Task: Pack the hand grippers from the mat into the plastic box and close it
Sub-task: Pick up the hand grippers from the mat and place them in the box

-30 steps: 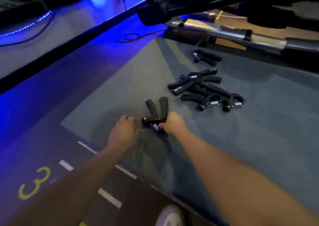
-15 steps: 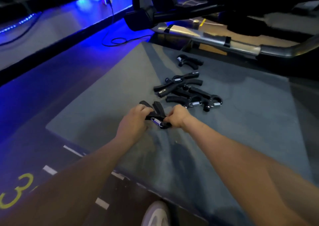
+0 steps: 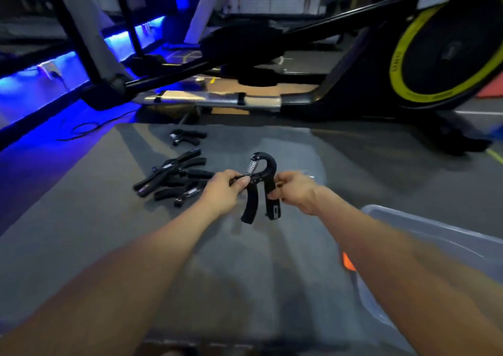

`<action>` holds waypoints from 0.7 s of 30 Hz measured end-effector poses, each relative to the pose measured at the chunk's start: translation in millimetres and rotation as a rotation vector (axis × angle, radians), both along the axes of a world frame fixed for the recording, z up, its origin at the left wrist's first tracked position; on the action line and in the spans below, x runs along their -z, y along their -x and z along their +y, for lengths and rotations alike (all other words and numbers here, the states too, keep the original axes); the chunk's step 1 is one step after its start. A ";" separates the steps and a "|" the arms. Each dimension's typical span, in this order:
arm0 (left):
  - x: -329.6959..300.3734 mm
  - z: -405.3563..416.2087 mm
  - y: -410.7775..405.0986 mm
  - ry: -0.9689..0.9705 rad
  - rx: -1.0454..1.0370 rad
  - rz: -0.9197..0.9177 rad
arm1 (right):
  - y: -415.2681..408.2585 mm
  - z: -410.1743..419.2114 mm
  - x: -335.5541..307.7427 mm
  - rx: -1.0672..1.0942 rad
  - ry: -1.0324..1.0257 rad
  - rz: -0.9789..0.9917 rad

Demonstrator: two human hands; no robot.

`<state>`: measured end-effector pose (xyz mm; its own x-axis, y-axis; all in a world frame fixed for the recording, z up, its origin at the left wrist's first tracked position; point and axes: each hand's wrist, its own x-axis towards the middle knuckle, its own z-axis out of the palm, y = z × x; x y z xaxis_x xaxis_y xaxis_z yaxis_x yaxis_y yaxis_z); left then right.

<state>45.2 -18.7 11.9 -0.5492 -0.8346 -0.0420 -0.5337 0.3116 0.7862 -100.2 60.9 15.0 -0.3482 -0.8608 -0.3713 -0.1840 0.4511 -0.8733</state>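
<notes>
A black hand gripper [image 3: 261,184] with a steel spring hangs in the air above the grey mat [image 3: 95,219], handles pointing down. My left hand [image 3: 221,192] pinches its crossbar from the left, and my right hand [image 3: 295,191] grips its right handle. A pile of several black hand grippers [image 3: 171,177] lies on the mat to the left of my hands. One more hand gripper [image 3: 186,136] lies alone farther back. The clear plastic box [image 3: 441,236] sits open at the right, partly behind my right forearm.
An exercise machine with a silver rail [image 3: 217,100] and a black, yellow-ringed flywheel [image 3: 441,51] stands just beyond the mat. A black cable [image 3: 81,130] lies on the blue-lit floor at the left. An orange patch [image 3: 347,262] shows beside the box.
Both hands have lifted the hand gripper off the mat and turned it spring-up. The camera has swung up and right, bringing the plastic box and the flywheel into view.
</notes>
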 end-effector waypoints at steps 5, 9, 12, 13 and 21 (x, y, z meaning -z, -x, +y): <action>2.4 58.6 95.1 -0.212 0.126 0.101 | 80.5 83.0 3.4 0.177 -0.048 0.127; 17.7 110.3 165.5 -0.255 0.172 0.124 | 134.5 142.9 16.5 0.335 -0.077 0.190; 34.6 151.3 207.7 -0.181 0.209 0.057 | 165.0 184.0 32.6 0.413 -0.132 0.233; 40.7 160.1 215.6 -0.158 0.219 0.033 | 171.4 193.8 37.4 0.422 -0.156 0.249; 105.3 218.5 264.7 0.029 0.427 -0.195 | 224.3 280.9 94.6 0.541 -0.469 0.319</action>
